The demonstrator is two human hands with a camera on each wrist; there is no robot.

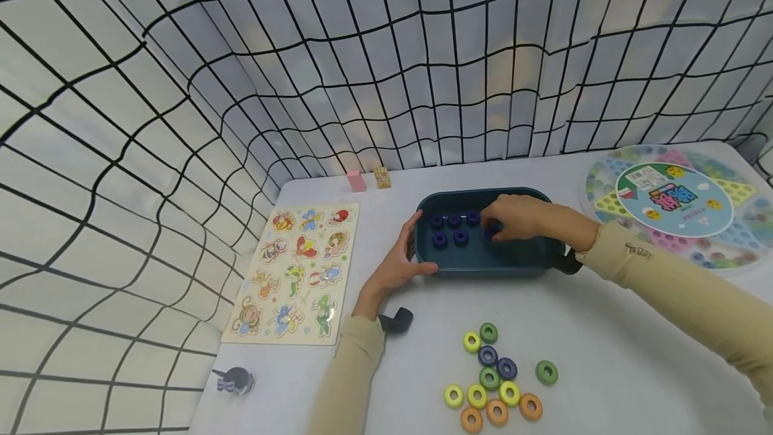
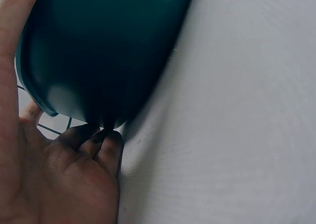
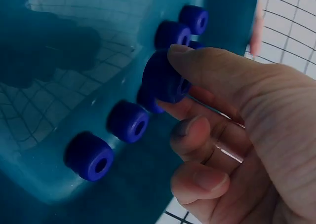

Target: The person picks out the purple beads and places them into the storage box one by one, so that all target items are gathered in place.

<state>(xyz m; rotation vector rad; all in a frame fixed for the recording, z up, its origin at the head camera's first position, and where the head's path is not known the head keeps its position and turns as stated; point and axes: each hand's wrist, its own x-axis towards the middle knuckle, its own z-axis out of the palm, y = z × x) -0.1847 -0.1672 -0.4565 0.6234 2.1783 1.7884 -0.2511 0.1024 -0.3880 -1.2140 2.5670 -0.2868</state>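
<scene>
A dark teal oblong tray (image 1: 513,262) stands on the table in the head view. My left hand (image 1: 397,262) holds its left end, thumb along the near side and fingers at the end wall; the left wrist view shows the fingertips (image 2: 111,145) against the tray's outside. Over the inside of the tray, my right hand (image 1: 516,217) pinches a dark blue bead-like ring (image 3: 165,78) between thumb and fingers. Several matching blue rings (image 3: 90,156) lie in the tray near it, set roughly in two rows at the left in the head view.
Loose yellow, green, purple and orange rings (image 1: 509,393) lie in front of the tray. An insect picture board (image 1: 296,274) is at the left, a round packaged item (image 1: 673,200) at the right. Small pink (image 1: 356,181) and yellow (image 1: 382,178) pieces stand behind. Black netting surrounds the table.
</scene>
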